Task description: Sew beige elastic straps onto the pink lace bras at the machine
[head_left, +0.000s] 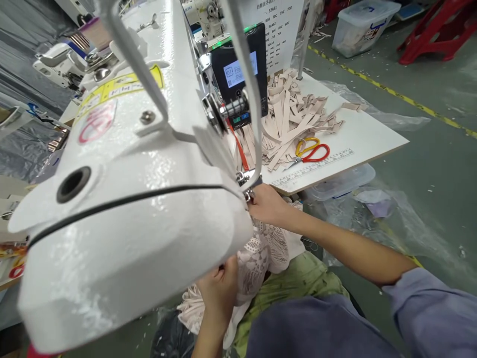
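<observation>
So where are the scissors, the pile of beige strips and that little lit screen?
scissors (312, 151): head view, on the red handle loop.
pile of beige strips (294, 117): head view, middle of the heap.
lit screen (238, 71): head view, centre of the display.

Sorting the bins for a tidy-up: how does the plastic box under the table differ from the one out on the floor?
The box under the table is shallow, half hidden by the table edge. The box on the floor is deeper, stands in the open, and shows a label. Both are translucent with lids.

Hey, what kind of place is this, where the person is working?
Most likely a garment sewing workshop: a white industrial sewing machine fills the view, a heap of beige fabric strips lies on the white worktable, and more sewing machines stand behind.
</observation>
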`<state>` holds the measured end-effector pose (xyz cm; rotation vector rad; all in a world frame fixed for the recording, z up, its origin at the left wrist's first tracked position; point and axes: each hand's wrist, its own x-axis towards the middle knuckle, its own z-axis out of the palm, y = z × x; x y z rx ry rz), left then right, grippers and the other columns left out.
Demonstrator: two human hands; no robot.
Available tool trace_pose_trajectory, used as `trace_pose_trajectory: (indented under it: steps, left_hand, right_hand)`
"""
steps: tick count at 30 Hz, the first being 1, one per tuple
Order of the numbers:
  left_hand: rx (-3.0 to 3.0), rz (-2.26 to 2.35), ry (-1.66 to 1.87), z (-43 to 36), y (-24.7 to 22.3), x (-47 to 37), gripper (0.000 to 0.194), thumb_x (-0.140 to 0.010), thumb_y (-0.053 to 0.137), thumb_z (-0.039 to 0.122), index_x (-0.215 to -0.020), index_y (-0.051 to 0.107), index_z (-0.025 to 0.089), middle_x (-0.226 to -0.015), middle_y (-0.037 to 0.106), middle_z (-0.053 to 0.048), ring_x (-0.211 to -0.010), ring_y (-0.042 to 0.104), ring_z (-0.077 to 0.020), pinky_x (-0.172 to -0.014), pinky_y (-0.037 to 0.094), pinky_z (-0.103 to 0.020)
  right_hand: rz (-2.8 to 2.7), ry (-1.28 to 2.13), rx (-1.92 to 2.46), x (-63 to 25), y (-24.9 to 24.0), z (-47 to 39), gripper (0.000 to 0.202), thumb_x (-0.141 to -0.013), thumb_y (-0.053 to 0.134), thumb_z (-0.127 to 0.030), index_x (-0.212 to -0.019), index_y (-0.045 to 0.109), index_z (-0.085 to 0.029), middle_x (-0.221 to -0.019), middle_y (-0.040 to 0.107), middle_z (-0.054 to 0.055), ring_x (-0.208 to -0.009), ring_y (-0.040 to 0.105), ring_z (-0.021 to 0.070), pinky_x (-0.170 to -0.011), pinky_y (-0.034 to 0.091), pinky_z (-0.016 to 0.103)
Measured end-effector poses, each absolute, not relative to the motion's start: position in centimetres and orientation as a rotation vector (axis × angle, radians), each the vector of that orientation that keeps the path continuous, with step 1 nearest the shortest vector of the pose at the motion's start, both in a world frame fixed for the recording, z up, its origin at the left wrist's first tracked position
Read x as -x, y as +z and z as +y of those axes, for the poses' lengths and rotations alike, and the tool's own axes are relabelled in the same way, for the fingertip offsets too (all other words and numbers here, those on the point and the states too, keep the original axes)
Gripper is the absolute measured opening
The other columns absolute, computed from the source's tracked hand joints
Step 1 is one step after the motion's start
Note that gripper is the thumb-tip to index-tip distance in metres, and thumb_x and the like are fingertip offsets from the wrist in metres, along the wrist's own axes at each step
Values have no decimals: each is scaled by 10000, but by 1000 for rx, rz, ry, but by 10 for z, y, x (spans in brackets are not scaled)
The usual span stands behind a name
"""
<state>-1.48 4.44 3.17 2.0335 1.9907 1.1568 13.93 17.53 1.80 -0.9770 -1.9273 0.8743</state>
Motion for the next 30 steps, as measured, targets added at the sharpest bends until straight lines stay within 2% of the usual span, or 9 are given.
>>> trace_pose_trajectory:
  steps: [3,8,11,15,17,21,23,26,30]
  left_hand:
    - [-2023,2005,1136,45,31,14,236,-886,546,267,-823,760,189,-651,746,1,-572,683,-146,-552,500,-193]
    - [-1950,2063,1099,44,30,12,249,-894,557,323,-880,764,184,-697,752,-14,-608,688,-160,-529,477,-205]
    - [-1914,2079,1108,42,28,10,262,-892,569,356,-843,750,174,-685,737,-19,-591,667,-155,-551,490,-213]
    - [-1821,2083,1144,42,21,15,266,-864,616,414,-808,700,169,-585,663,2,-503,617,-139,-494,476,-211]
    - [-1700,2087,1110,43,19,19,300,-861,612,455,-823,676,164,-666,695,-31,-584,665,-166,-526,504,-227]
    - [-1358,1847,958,44,22,23,482,-831,594,600,-978,669,147,-903,745,-117,-854,711,-249,-736,565,-329]
    - [-1105,1543,829,36,19,15,581,-760,631,684,-974,688,147,-905,749,-130,-869,709,-281,-769,566,-379]
    - [-783,1107,654,15,0,-9,694,-623,678,781,-882,711,138,-777,729,-124,-763,704,-289,-736,555,-399]
    - [-935,1001,564,-5,-38,-42,815,-601,517,918,-753,696,137,-665,658,-98,-674,655,-242,-699,515,-359]
  right_hand:
    - [-1922,874,946,-140,16,177,118,-776,551,-100,-846,610,-175,-993,608,49,-864,573,176,-720,451,265]
    - [-1914,902,949,-142,18,177,169,-751,545,-72,-855,623,-180,-1020,615,41,-921,569,179,-761,439,253]
    - [-1898,887,934,-144,18,177,156,-758,551,-79,-851,625,-180,-1057,609,47,-938,563,180,-777,432,258]
    - [-1882,893,908,-144,16,176,199,-734,556,-41,-867,621,-174,-1044,586,45,-908,556,165,-763,426,256]
    - [-1874,920,921,-142,18,176,212,-724,564,-25,-866,618,-173,-1043,577,45,-917,558,162,-769,424,256]
    - [-1814,993,955,-142,26,173,166,-727,565,-12,-782,586,-167,-985,568,40,-909,552,159,-797,417,272]
    - [-1748,1071,979,-149,32,167,136,-741,573,-35,-726,547,-167,-908,550,24,-831,533,143,-755,412,270]
    - [-1686,1300,922,-168,44,150,136,-795,610,-161,-701,512,-177,-782,514,-14,-687,470,115,-649,381,253]
    - [-1419,1784,822,-192,47,124,194,-778,694,-264,-746,516,-194,-682,536,-50,-579,450,94,-569,384,231]
